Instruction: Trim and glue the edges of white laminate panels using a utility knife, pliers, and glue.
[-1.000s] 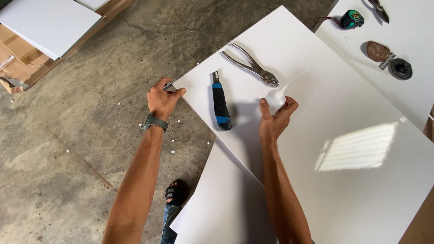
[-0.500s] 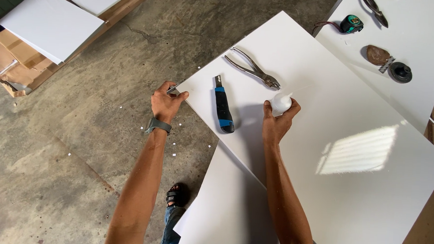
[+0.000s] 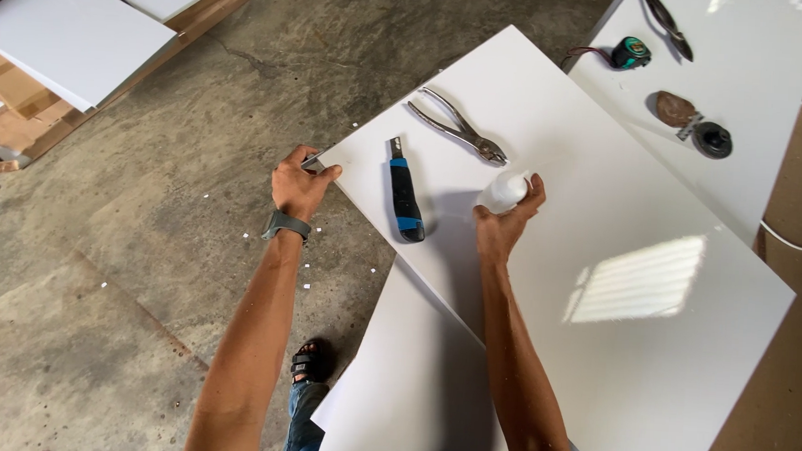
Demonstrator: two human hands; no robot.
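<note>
a: what's different from a moment ago?

b: not much has moved. the left hand point(image 3: 299, 185) is still pinched on the near corner of the big white panel point(image 3: 600, 263), same spot as before. the right hand point(image 3: 505, 220) has lifted a touch and now shows a small crumpled white piece point(image 3: 503, 191) more plainly between its fingertips, closed around it

a: and the tools?

b: unmoved. the blue and black utility knife point(image 3: 405, 191) lies on the panel between the two hands, the steel pliers point(image 3: 457, 128) just beyond it, jaws nearly shut

a: so what does that tell you?

b: i'd judge the hands are holding the sheet steady at its corner while the white scrap comes away from the surface; the panel itself hasn't shifted

a: materials?

b: the panel is smooth and glossy, flat with crisp square edges, and a patch of slatted sunlight falls on it. it lies across a second white sheet point(image 3: 420, 391). the floor point(image 3: 124, 266) is rough grey concrete, cracked and stained, with tiny white flecks scattered about. a grey watch band point(image 3: 287, 224) sits on the left wrist. farther off, a small tape measure point(image 3: 630, 53) rests on another white board point(image 3: 756, 89)
</note>
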